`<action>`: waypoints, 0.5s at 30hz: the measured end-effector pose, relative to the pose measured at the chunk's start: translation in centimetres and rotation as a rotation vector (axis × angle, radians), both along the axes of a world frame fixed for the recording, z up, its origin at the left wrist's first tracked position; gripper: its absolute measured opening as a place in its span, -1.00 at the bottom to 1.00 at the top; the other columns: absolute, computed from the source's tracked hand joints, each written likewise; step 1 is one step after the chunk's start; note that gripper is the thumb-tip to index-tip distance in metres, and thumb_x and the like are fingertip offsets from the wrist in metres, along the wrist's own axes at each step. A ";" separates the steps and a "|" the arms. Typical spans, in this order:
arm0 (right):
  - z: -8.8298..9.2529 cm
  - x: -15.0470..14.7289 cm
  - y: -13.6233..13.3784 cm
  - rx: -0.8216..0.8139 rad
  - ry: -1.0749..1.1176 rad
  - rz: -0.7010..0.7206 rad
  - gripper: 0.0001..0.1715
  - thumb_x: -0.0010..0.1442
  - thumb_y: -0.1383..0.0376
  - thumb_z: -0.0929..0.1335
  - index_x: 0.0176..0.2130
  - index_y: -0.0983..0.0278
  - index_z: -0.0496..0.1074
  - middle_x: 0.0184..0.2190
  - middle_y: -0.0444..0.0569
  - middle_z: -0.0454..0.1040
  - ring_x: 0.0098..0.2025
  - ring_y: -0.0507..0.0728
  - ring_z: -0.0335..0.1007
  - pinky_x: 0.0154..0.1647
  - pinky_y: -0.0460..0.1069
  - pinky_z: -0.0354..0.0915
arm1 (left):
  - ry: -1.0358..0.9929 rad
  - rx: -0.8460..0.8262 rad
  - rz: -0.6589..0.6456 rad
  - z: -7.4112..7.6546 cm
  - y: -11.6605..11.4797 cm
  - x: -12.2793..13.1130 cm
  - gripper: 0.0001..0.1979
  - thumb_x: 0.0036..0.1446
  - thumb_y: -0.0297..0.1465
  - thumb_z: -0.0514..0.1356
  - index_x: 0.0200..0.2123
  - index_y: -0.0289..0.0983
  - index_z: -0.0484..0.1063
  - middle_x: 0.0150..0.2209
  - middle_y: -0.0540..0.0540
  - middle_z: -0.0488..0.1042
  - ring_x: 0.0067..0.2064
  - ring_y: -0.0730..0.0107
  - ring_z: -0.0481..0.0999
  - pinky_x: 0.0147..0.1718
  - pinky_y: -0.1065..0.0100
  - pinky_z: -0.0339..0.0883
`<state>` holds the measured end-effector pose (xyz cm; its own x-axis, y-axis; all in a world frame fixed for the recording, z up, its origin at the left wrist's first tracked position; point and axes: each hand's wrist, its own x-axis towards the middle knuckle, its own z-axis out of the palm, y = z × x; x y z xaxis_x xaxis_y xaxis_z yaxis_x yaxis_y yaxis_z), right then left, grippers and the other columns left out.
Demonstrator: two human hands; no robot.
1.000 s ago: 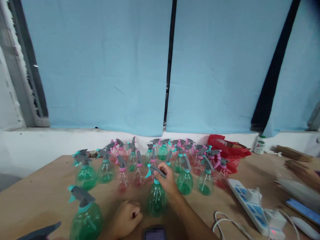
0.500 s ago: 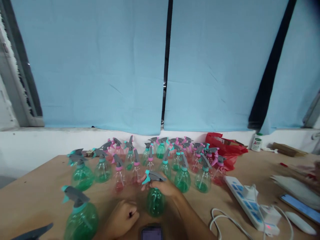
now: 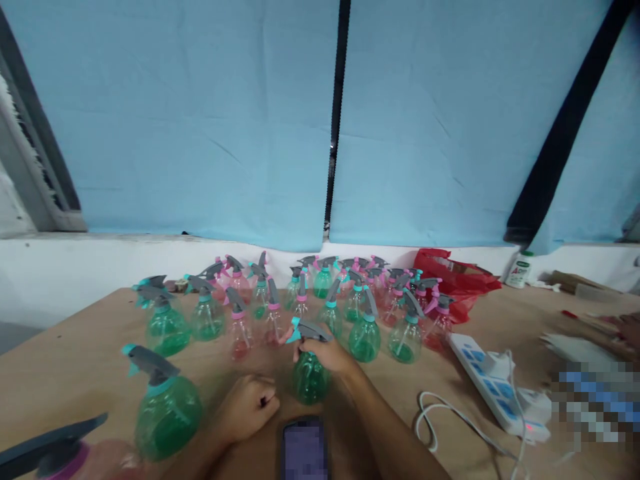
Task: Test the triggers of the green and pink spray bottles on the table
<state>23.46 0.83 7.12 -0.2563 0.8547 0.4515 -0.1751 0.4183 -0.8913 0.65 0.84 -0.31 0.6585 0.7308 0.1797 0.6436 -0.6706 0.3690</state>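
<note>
My right hand (image 3: 327, 352) is wrapped round the neck of a green spray bottle (image 3: 311, 380) with a grey and turquoise trigger head. That bottle is upright at the middle front of the table, its nozzle pointing left. To its left my left hand (image 3: 251, 402) rests on the tabletop, curled into a fist with nothing showing in it. Another green spray bottle (image 3: 169, 417) stands left of the fist. At the lower left corner a pink spray bottle (image 3: 113, 460) is partly cut off by the frame. A phone (image 3: 304, 448) lies between my forearms.
Several green and pink spray bottles (image 3: 364, 339) stand in rows across the brown table (image 3: 95, 347). Behind them at right is a red plastic bag (image 3: 453, 283), with a white bottle (image 3: 520, 270) beyond. A power strip (image 3: 493, 387) with cables lies at right, near another person's hand (image 3: 627, 330).
The view has tipped down slightly, bringing more of the phone and the pink bottle at lower left into sight. Both hands keep their places; the right still grips the same bottle.
</note>
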 end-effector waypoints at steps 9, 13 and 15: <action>-0.3 -0.2 0.0 0.012 0.002 -0.022 -0.79 0.06 0.21 0.36 -0.37 0.18 0.62 -0.58 -0.16 0.53 -0.58 0.10 0.44 -0.37 0.01 0.42 | -0.011 -0.005 -0.032 0.0 0.0 0.0 -0.65 0.13 -0.44 0.10 -0.61 -0.22 -0.01 -0.57 0.06 0.21 -0.46 0.43 0.27 -0.39 0.31 -0.04; -0.7 -0.3 0.2 -0.084 0.036 -0.029 -0.81 -0.02 0.23 0.35 -0.43 0.20 0.58 -0.57 -0.14 0.51 -0.58 0.09 0.42 -0.40 0.01 0.42 | -0.016 -0.003 -0.046 -0.2 0.0 0.0 -0.66 0.13 -0.46 0.09 -0.60 -0.22 0.00 -0.56 0.05 0.23 -0.45 0.43 0.30 -0.39 0.32 -0.05; -0.9 -0.3 0.2 -0.071 0.013 -0.050 -0.78 -0.01 0.22 0.35 -0.39 0.20 0.60 -0.55 -0.14 0.53 -0.56 0.09 0.44 -0.37 0.02 0.45 | -0.016 -0.001 -0.052 -0.2 0.0 -0.1 -0.65 0.14 -0.47 0.10 -0.60 -0.22 -0.01 -0.57 0.06 0.22 -0.46 0.43 0.29 -0.40 0.32 -0.06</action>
